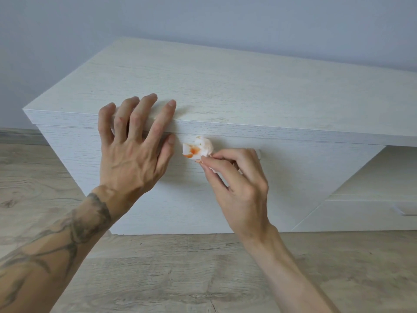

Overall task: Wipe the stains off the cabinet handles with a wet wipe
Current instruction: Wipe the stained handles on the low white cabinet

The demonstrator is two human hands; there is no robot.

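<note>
Right hand point(239, 181) grip was clamped on a crumpled, orange-stained wet wipe point(199, 147), held at the cabinet point(248, 86) front just below its top edge. Left hand point(133, 154) grip lay apart, fingers spread over that edge, thumb on the front. Wood-look floor point(180, 279) below.

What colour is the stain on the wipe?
Orange, on the white wet wipe the right hand pinches; head view.

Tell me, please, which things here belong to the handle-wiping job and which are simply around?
Part of the job: wet wipe, stained orange; right hand pinching it at the cabinet front; left hand resting on the top edge of the cabinet; drawer handle at lower right.
Simply around: wooden floor; wall.
</note>
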